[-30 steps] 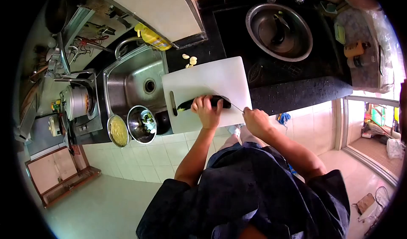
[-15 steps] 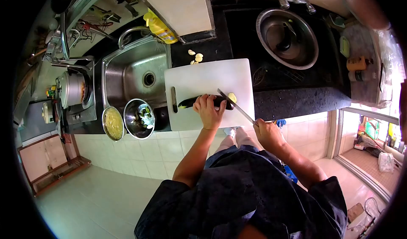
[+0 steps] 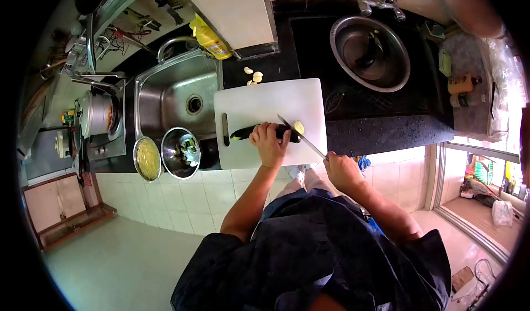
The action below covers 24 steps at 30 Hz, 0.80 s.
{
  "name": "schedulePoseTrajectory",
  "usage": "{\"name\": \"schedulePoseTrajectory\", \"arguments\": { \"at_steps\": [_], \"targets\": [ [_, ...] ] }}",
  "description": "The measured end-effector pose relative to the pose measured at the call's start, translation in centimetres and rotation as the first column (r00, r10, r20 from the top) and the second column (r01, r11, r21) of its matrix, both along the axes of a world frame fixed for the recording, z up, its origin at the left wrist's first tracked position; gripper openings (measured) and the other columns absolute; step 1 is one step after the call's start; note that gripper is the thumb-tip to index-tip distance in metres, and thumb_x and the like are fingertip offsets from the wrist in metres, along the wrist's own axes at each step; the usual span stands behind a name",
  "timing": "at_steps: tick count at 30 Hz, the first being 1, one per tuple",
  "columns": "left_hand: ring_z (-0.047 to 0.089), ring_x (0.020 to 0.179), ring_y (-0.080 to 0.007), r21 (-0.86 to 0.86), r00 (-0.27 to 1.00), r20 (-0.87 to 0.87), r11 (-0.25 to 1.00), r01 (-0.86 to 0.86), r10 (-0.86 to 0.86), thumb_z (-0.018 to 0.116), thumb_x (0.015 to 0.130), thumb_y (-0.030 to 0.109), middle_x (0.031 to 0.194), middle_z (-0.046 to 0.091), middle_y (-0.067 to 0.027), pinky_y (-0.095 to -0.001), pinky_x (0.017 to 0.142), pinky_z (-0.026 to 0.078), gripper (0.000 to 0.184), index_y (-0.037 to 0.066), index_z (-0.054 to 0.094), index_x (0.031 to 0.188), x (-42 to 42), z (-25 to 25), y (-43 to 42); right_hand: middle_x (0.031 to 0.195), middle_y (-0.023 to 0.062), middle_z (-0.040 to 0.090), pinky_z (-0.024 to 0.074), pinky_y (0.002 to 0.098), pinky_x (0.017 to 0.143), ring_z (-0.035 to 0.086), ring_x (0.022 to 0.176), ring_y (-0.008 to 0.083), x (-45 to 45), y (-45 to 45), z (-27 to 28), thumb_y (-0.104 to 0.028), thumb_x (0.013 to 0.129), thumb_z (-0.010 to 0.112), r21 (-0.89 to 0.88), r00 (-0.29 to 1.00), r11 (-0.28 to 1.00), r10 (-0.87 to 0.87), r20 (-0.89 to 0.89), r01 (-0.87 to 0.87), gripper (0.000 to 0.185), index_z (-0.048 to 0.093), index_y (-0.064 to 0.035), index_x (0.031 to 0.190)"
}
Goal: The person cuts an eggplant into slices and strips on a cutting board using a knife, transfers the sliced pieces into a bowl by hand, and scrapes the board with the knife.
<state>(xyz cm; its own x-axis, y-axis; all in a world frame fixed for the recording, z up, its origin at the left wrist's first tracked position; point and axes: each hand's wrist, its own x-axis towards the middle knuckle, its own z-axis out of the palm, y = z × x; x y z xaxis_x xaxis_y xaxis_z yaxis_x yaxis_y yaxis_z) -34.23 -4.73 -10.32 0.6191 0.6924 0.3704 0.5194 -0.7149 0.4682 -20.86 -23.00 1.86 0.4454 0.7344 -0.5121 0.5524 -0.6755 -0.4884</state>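
A dark purple eggplant (image 3: 243,133) lies across the white cutting board (image 3: 237,101), its stem end to the left. My left hand (image 3: 270,142) is closed over its right half, pinning it to the board. In my right hand (image 3: 343,170) is the handle of a knife (image 3: 309,144). Its blade slants up to the left, over the eggplant's right end, close to my left fingertips. Whether the edge is inside the flesh I cannot tell. One pale cut piece (image 3: 298,127) rests just right of the blade.
Several peeled garlic cloves (image 3: 256,78) lie behind the board. To the left are a steel sink (image 3: 146,98), a bowl of yellowish shreds (image 3: 147,159) and a steel bowl (image 3: 172,170) with scraps. A large metal basin (image 3: 339,62) at the back right holds another dark eggplant (image 3: 372,51).
The knife and my right hand have shifted slightly left, bringing the blade over the eggplant. My left hand keeps its hold. The whole view has moved a little.
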Motion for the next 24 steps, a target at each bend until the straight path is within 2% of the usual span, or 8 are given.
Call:
{"name": "schedulePoseTrajectory", "arguments": {
  "at_steps": [2,4,6,7,11,16,20,24],
  "targets": [
    [0.044,0.120,-0.0367,-0.006,1.000,-0.020,1.000,-0.003,0.003,0.076,0.086,0.038,0.120,0.056,-0.0140,-0.0538,0.103,0.028,0.044,0.008,0.061,0.113,0.3,0.3,0.1,0.083,0.0259,0.072,0.0566,0.0544,0.073,0.072,0.079,0.0440,0.0,1.5,0.6,-0.019,0.099,0.052,0.016,1.000,1.000,0.008,-0.013,-0.008,0.022,0.063,0.0000,0.095],
    [0.045,0.120,-0.0368,0.016,1.000,0.001,1.000,-0.010,0.010,0.076,0.086,0.039,0.121,0.057,-0.0135,-0.0533,0.104,0.029,0.043,0.008,0.062,0.112,0.0,0.0,-0.1,0.085,0.0267,0.072,0.0569,0.0543,0.073,0.072,0.077,0.0443,-0.7,3.5,-3.6,-0.020,0.100,0.050,0.000,0.998,1.000,0.016,0.055,-0.016,0.024,0.063,0.0005,0.097],
    [0.046,0.121,-0.0370,0.035,0.999,0.039,0.999,0.012,-0.013,0.076,0.086,0.041,0.122,0.056,-0.0134,-0.0536,0.104,0.029,0.045,0.008,0.062,0.112,-0.3,-0.2,-0.1,0.085,0.0268,0.072,0.0579,0.0531,0.073,0.072,0.078,0.0446,-1.0,4.2,-4.7,-0.020,0.100,0.049,0.063,0.997,0.997,0.029,0.065,-0.033,0.025,0.063,0.0006,0.099],
    [0.046,0.122,-0.0375,0.018,1.000,0.023,1.000,0.004,-0.005,0.076,0.086,0.042,0.122,0.056,-0.0137,-0.0538,0.105,0.029,0.046,0.008,0.062,0.113,-0.3,-0.2,-0.3,0.086,0.0267,0.072,0.0578,0.0534,0.073,0.072,0.078,0.0445,-0.8,4.3,-4.0,-0.022,0.101,0.048,0.029,0.999,0.999,0.024,0.026,-0.025,0.026,0.062,0.0004,0.100],
    [0.046,0.121,-0.0337,-0.036,0.998,0.037,0.998,-0.046,0.048,0.079,0.085,0.043,0.121,0.056,-0.0101,-0.0522,0.105,0.028,0.047,0.010,0.061,0.113,-0.1,0.0,-0.5,0.083,0.0287,0.070,0.0535,0.0576,0.072,0.068,0.077,0.0486,-0.1,1.7,-2.7,-0.025,0.102,0.050,0.125,1.000,0.992,-0.001,-0.015,0.003,0.028,0.061,0.0000,0.101],
    [0.046,0.119,-0.0358,-0.008,0.997,0.065,1.000,-0.029,0.029,0.078,0.086,0.041,0.120,0.055,-0.0118,-0.0523,0.103,0.029,0.046,0.009,0.060,0.112,-0.2,-0.2,-0.3,0.081,0.0291,0.068,0.0523,0.0587,0.073,0.067,0.078,0.0502,0.0,-0.2,0.3,-0.025,0.102,0.052,0.108,1.000,0.994,-0.018,0.008,0.017,0.027,0.062,-0.0011,0.099],
    [0.046,0.117,-0.0357,0.002,0.997,0.071,1.000,-0.010,0.010,0.077,0.087,0.042,0.118,0.056,-0.0121,-0.0515,0.102,0.030,0.045,0.008,0.059,0.112,-0.3,-0.5,-0.4,0.082,0.0303,0.068,0.0522,0.0590,0.073,0.067,0.079,0.0506,-0.1,-1.2,-0.6,-0.026,0.101,0.053,0.082,0.999,0.996,-0.032,0.008,0.031,0.028,0.062,0.0004,0.097],
    [0.049,0.113,-0.0324,0.020,0.997,0.077,1.000,-0.017,0.015,0.079,0.085,0.040,0.110,0.060,-0.0075,-0.0493,0.100,0.031,0.043,0.010,0.060,0.109,-0.1,0.1,-0.2,0.084,0.0301,0.069,0.0530,0.0588,0.074,0.067,0.080,0.0503,-0.3,1.9,-1.0,-0.026,0.101,0.053,0.054,0.999,0.998,-0.031,-0.031,0.032,0.028,0.062,0.0004,0.097]
  ]
}}
